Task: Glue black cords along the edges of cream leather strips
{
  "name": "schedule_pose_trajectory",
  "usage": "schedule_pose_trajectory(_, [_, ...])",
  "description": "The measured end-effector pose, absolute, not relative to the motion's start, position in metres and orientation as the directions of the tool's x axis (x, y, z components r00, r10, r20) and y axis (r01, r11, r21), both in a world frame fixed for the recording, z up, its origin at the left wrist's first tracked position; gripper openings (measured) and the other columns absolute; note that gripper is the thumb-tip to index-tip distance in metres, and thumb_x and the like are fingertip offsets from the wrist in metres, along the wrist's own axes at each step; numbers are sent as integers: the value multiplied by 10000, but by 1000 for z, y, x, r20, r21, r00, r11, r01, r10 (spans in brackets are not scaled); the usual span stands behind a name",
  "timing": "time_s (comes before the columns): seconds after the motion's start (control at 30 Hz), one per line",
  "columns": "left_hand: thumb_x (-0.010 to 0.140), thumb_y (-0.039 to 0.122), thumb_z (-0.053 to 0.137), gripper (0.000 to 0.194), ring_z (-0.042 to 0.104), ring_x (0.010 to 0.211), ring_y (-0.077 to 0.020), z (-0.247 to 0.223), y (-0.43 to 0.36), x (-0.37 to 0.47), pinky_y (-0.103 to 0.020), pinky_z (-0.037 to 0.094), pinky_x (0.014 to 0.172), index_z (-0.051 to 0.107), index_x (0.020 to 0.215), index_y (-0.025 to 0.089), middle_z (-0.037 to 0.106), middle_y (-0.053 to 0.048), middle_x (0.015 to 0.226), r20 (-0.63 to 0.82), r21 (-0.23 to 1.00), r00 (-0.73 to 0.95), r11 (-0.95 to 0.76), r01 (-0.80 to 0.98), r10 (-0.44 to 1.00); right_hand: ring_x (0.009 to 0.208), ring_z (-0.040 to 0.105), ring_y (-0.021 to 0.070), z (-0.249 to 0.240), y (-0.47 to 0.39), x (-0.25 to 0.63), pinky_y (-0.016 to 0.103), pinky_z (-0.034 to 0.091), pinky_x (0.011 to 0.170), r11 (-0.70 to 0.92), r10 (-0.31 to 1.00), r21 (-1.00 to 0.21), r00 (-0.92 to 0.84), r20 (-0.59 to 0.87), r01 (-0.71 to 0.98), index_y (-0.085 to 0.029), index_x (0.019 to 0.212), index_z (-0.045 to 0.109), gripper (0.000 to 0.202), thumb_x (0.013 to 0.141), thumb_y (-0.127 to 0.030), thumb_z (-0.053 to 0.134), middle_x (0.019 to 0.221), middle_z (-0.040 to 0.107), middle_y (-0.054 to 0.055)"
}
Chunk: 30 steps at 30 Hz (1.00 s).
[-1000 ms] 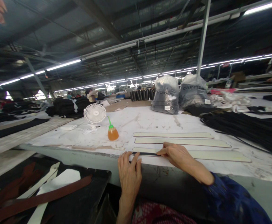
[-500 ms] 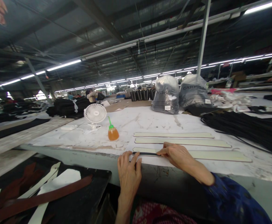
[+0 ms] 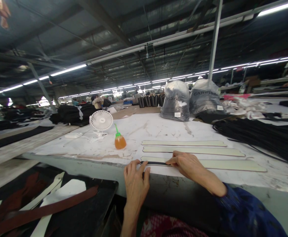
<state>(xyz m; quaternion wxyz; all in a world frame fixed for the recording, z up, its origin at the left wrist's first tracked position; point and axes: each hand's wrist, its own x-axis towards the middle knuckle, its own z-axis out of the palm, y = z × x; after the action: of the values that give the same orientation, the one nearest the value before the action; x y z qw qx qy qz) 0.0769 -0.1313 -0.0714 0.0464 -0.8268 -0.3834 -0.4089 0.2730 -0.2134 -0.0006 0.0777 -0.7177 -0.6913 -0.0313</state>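
Three long pale strips with dark edges lie across the white-covered table: the far strip (image 3: 183, 143), the middle strip (image 3: 208, 151) and the near strip (image 3: 232, 164). A narrow black strip (image 3: 156, 163) rests along the left part of the near one. My left hand (image 3: 137, 177) touches the black strip's left end with its fingertips, the fingers apart. Farther right, my right hand (image 3: 187, 164) pinches the black strip between thumb and forefinger, its wrist crossing over the near pale strip.
A white fan (image 3: 101, 121) and a bottle of orange liquid (image 3: 120, 141) stand left of the strips. Two filled plastic bags (image 3: 175, 100) sit behind. Black strips (image 3: 257, 135) are heaped right. Brown and white pieces (image 3: 60, 204) lie on a black surface, lower left.
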Motion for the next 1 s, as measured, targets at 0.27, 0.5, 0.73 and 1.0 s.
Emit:
schedule_pose_trajectory(0.27, [905, 297, 486, 261, 531, 1023, -257, -76, -123, 76, -464, 372, 913, 679, 1080, 278, 611, -85, 1051, 715, 255, 357, -699, 668, 602, 743, 602, 165, -2, -210, 275, 246, 275, 549, -20, 983, -75, 33, 179, 997, -346, 944, 735, 383, 839, -109, 454, 849, 612, 28])
schedule_pose_trajectory(0.5, [920, 303, 431, 362, 480, 1134, -253, -87, -103, 65, -429, 399, 954, 539, 1247, 192, 538, -131, 1160, 825, 486, 5, -715, 502, 565, 761, 607, 167, 2, -214, 273, 239, 314, 570, -25, 982, -97, 42, 184, 995, -318, 947, 740, 352, 842, -109, 477, 864, 621, 45])
schedule_pose_trajectory(0.73, [921, 150, 330, 324, 566, 1015, -188, -67, -130, 110, -354, 466, 904, 547, 1158, 187, 624, -86, 1054, 737, 446, 477, -875, 191, 480, 809, 626, 175, 6, -213, 269, 231, 373, 613, -39, 986, -76, 50, 156, 996, -340, 1021, 723, 339, 862, -160, 484, 906, 646, 48])
schedule_pose_trajectory(1.0, [868, 84, 333, 458, 567, 885, -200, -80, -116, 126, -354, 482, 793, 537, 1264, 193, 639, -83, 972, 660, 276, 646, -924, 264, 382, 899, 644, 182, 16, -241, 307, 248, 445, 769, -5, 971, -251, 64, 229, 968, -274, 1046, 723, 290, 863, -202, 510, 962, 716, 33])
